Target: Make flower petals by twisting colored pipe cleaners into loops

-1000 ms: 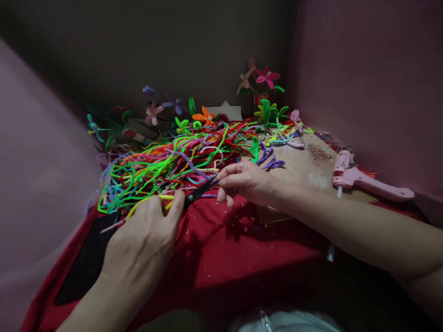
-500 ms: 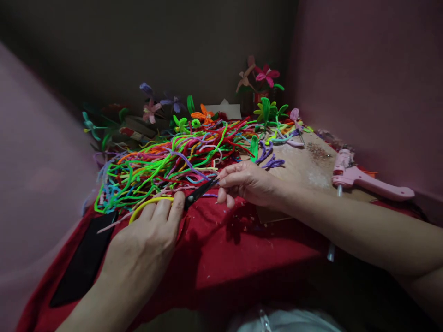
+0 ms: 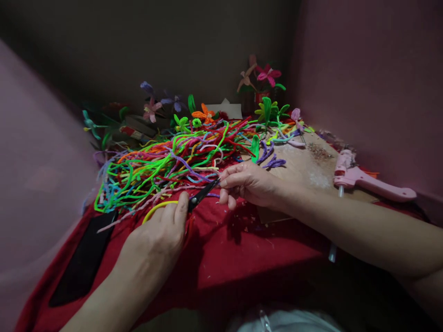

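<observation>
My left hand (image 3: 157,237) is wrapped round a pair of scissors (image 3: 194,201) with black blades and a yellow handle loop showing. The blades point up and to the right, their tips right at the fingertips of my right hand (image 3: 242,182). That hand is closed in a pinch; the small thing between thumb and forefinger is mostly hidden and I cannot make it out. Just behind both hands spreads a tangled heap of coloured pipe cleaners (image 3: 162,161). Purple looped pipe-cleaner pieces (image 3: 275,162) and a green leaf shape (image 3: 255,148) lie beyond my right hand.
A pink glue gun (image 3: 374,180) with a clear stick rests at the right on a brown board (image 3: 294,166). At left, a flat black object (image 3: 83,263) lies on the red cloth (image 3: 235,263). Pipe-cleaner flowers (image 3: 204,113) stand along the back, near the walls.
My left hand has shifted slightly to the right with the scissors, and less of the yellow handle loop stands out to its left. My right hand keeps its pinch, almost in place.
</observation>
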Action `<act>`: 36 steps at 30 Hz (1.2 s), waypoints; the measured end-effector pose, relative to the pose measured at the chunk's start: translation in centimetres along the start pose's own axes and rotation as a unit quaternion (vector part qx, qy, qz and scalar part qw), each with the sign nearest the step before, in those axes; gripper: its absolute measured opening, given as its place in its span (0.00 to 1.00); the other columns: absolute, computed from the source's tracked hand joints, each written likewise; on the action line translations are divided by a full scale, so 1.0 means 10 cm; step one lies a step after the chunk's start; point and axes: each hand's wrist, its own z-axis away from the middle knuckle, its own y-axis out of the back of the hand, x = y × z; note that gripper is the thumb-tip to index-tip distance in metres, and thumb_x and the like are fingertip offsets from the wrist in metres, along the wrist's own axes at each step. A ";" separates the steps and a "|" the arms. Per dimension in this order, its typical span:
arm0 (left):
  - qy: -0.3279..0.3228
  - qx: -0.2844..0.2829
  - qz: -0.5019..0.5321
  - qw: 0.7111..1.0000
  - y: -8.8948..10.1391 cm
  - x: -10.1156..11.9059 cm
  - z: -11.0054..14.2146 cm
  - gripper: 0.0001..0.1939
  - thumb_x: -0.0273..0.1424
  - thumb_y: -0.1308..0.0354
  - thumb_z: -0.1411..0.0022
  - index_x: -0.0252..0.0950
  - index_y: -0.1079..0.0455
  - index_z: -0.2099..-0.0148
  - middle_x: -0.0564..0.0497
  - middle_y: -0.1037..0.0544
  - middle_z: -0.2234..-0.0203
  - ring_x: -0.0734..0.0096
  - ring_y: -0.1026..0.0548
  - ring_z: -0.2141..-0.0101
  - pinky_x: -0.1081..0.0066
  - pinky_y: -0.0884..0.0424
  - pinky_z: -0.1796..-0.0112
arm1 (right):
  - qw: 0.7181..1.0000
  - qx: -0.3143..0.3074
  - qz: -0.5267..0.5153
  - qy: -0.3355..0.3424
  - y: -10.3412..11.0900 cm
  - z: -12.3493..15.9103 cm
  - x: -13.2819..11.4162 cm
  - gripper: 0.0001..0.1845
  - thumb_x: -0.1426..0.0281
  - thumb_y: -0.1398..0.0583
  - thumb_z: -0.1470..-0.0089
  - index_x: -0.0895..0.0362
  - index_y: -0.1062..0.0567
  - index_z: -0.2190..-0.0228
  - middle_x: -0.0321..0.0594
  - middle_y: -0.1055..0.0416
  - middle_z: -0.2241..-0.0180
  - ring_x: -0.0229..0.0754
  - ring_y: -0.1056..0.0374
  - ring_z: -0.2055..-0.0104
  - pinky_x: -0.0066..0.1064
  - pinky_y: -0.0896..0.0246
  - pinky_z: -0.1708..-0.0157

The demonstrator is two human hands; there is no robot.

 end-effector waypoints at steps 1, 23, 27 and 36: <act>-0.001 -0.001 -0.004 1.000 0.01 0.00 -0.01 0.24 0.15 0.61 0.41 0.21 0.36 0.45 0.38 0.24 0.70 0.61 0.24 0.70 0.71 0.32 0.79 | 1.000 0.001 0.001 0.000 0.00 0.00 0.00 0.03 0.77 0.43 0.57 0.61 0.33 0.79 0.40 0.27 0.82 0.35 0.33 0.85 0.23 0.40 0.83; 0.015 -0.017 0.095 0.995 -0.07 0.06 0.01 0.26 0.15 0.62 0.43 0.21 0.37 0.44 0.38 0.23 0.69 0.63 0.23 0.70 0.71 0.27 0.73 | 1.000 -0.014 0.000 -0.018 0.01 -0.01 0.04 0.02 0.75 0.41 0.59 0.62 0.31 0.77 0.42 0.27 0.83 0.37 0.32 0.85 0.23 0.40 0.84; -0.008 -0.011 0.136 0.991 -0.15 -0.09 0.15 0.26 0.15 0.61 0.44 0.25 0.38 0.43 0.38 0.23 0.63 0.63 0.23 0.67 0.70 0.26 0.72 | 0.999 0.046 -0.005 0.024 0.07 -0.04 -0.03 0.03 0.74 0.41 0.57 0.62 0.30 0.77 0.40 0.28 0.83 0.34 0.35 0.86 0.23 0.41 0.85; 0.001 -0.161 0.400 0.902 -0.23 -0.19 -0.06 0.16 0.31 0.51 0.38 0.40 0.30 0.50 0.47 0.23 0.65 0.70 0.25 0.68 0.73 0.29 0.67 | 0.999 0.036 -0.011 0.015 0.02 -0.03 0.00 0.06 0.71 0.39 0.53 0.61 0.31 0.76 0.37 0.29 0.85 0.30 0.39 0.88 0.20 0.45 0.87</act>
